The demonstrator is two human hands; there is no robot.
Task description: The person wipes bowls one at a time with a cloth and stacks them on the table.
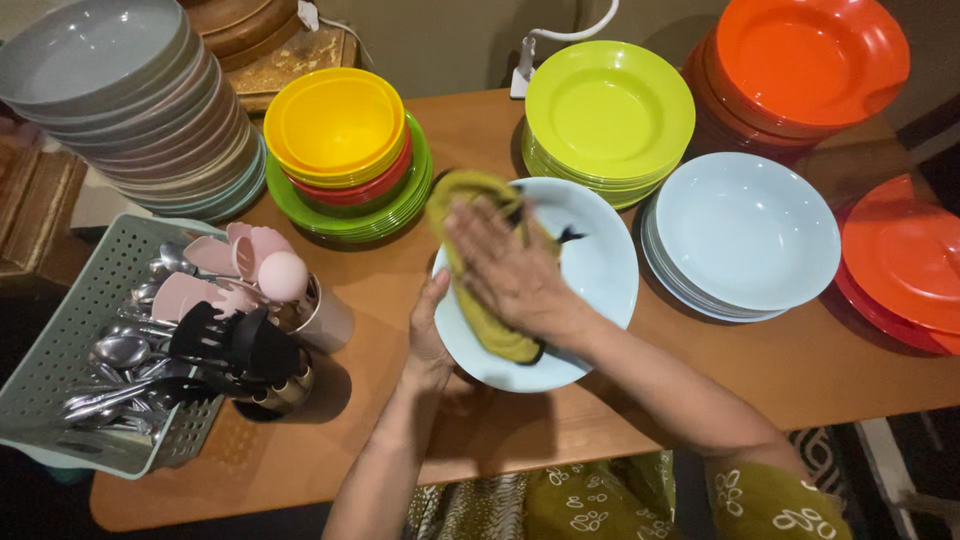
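Two hands are working on one pale blue plate [590,270] above the wooden tabletop [780,370]. The left hand [428,330] is gripping the plate's near-left rim, its fingers wrapping under the edge with the thumb on top. The right hand [510,270] is lying flat and spread, fingers unclenched, pressing an olive-yellow cloth [490,335] against the inside of the plate; the cloth is sticking out beyond the fingertips and below the palm. Just past the right fingertips a stack of yellow bowls [335,120] is sitting on red and green ones. Beyond the plate, a pile of lime green plates [610,110] is standing, and to the right of the right wrist a stack of pale blue plates [745,230] is resting. Left of the left fingers, a holder of utensils [245,320] and a mint basket [95,290] of spoons are standing.
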